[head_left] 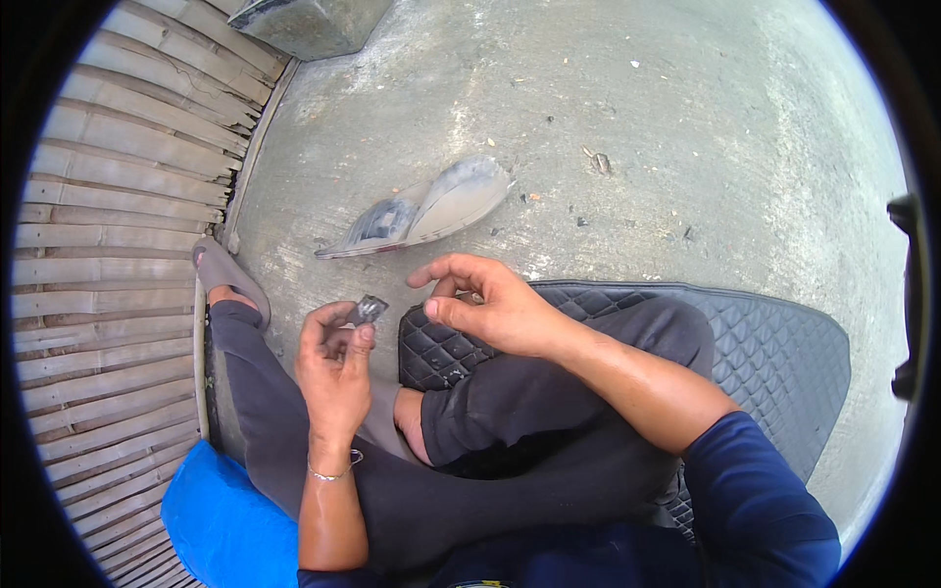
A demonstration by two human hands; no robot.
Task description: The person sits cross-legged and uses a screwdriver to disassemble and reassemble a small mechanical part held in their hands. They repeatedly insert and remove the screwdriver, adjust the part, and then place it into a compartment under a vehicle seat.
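Note:
Between the thumb and fingers of my left hand (335, 367) is a small, flat, dark piece (371, 310) with shiny patches; its exact kind does not show. My right hand (485, 304) hovers to the right of it, apart from the piece. Its index finger reaches out toward the left, the thumb is separate, and nothing shows in its grasp. Beyond both hands, a dusty, curved grey shell (456, 204) lies on the concrete floor. It has a translucent-looking section, and its narrow end points to the left.
A black quilted mat (774, 363) lies under my folded leg. Bamboo slats (118, 294) line the left side, with a blue bag-like thing (230, 514) beside them. A grey container (319, 24) stands at the far left. Small dark bits dot the concrete floor (686, 127).

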